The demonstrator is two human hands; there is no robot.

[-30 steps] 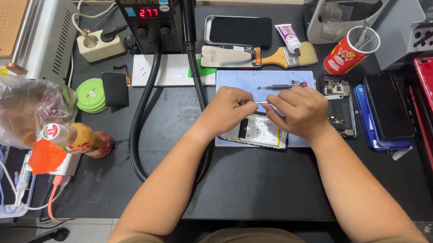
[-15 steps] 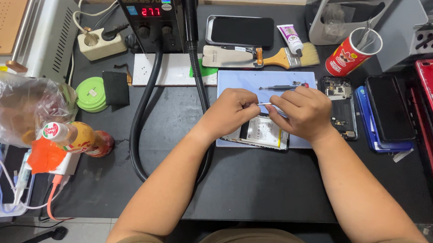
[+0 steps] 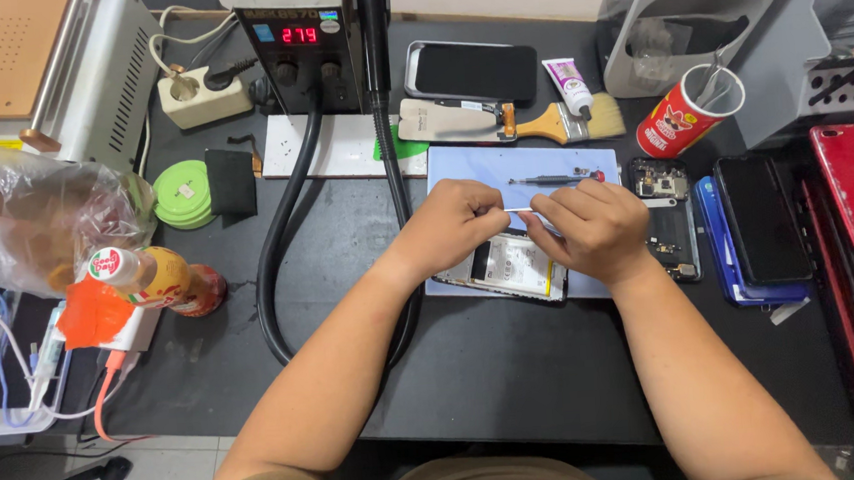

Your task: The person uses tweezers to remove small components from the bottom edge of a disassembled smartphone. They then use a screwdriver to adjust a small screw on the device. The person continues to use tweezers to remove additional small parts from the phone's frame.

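Pinching a thin white strip (image 3: 516,210) between them, the left hand (image 3: 451,229) and right hand (image 3: 589,230) hold it with closed fingers above the opened phone (image 3: 513,269). The phone lies on the blue mat (image 3: 541,164), near the screwdriver (image 3: 552,178) and brush (image 3: 563,121).
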